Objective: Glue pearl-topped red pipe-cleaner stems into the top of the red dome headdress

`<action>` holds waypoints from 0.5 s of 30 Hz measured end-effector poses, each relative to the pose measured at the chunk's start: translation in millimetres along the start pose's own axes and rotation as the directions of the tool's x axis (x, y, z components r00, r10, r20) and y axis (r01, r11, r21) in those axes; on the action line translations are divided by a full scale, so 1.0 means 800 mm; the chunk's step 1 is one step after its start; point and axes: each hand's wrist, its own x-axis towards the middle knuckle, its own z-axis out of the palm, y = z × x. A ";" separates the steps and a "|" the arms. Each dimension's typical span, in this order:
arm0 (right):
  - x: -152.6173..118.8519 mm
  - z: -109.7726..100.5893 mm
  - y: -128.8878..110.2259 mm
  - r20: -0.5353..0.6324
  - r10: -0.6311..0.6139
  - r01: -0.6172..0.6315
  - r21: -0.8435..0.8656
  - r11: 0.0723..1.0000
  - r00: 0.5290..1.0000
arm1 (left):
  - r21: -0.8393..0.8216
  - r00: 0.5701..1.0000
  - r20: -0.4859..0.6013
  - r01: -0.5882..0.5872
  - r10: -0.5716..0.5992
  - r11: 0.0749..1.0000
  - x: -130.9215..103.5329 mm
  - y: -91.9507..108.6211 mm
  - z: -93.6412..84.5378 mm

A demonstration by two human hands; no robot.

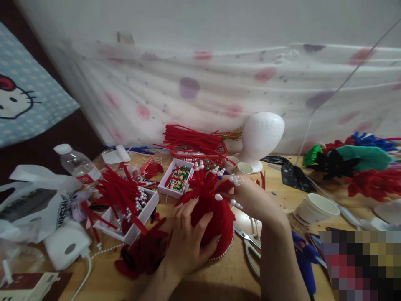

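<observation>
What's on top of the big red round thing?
Red fuzzy stems and white beads poke up from the red round thing. The left hand lies over part of it, so what's underneath that hand can't be seen.

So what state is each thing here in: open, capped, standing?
Red dome: partly covered, pearl-edged
Left hand: fingers spread over it
Right hand: bent, fingers partly hidden
Bottle: capped
Small box: open, filled with beads
Larger box: open, holding red stems
Foam head: upright, bare
Large cup: uncovered
Scissors: lying flat, partly hidden
</observation>
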 end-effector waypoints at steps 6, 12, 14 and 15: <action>0.002 -0.001 0.002 0.040 0.007 -0.008 0.034 0.999 0.999 | 0.019 0.999 0.013 0.047 -0.047 0.999 -0.003 0.007 0.004; 0.005 -0.003 0.005 0.051 -0.043 0.040 0.045 0.998 0.998 | 0.073 0.996 0.048 0.069 -0.072 0.995 -0.001 0.008 0.006; 0.006 -0.004 0.004 0.059 -0.008 0.006 0.029 1.000 0.998 | 0.095 0.995 0.056 0.072 -0.078 0.993 -0.001 0.009 0.006; 0.006 -0.004 0.004 0.063 0.000 -0.001 0.020 1.000 0.998 | 0.104 0.995 0.054 0.074 -0.080 0.992 -0.001 0.010 0.005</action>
